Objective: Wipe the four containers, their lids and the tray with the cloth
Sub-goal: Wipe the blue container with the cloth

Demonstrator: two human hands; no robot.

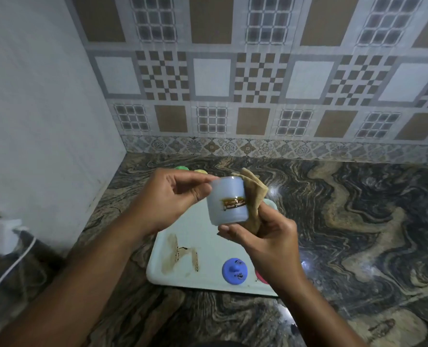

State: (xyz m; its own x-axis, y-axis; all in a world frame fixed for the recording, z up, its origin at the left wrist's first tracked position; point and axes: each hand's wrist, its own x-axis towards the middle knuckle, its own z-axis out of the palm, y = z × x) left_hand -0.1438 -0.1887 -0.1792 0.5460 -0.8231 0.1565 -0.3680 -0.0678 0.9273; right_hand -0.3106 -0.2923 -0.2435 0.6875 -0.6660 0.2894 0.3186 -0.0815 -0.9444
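Evidently light, stiff and probably slick, the container (pixel 226 204) was pinched at its top edge by the left hand (pixel 168 196), while fingers of the right hand (pixel 263 236) clutched the soft cloth (pixel 254 194).

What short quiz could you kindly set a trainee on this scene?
1. True or false: the held container is clean.
2. Which hand holds the cloth: A left, B right?
3. Fill in: the blue lid lies on the ____.
Key: 1 false, it bears a brown smear; 2 B, the right hand; 3 tray.
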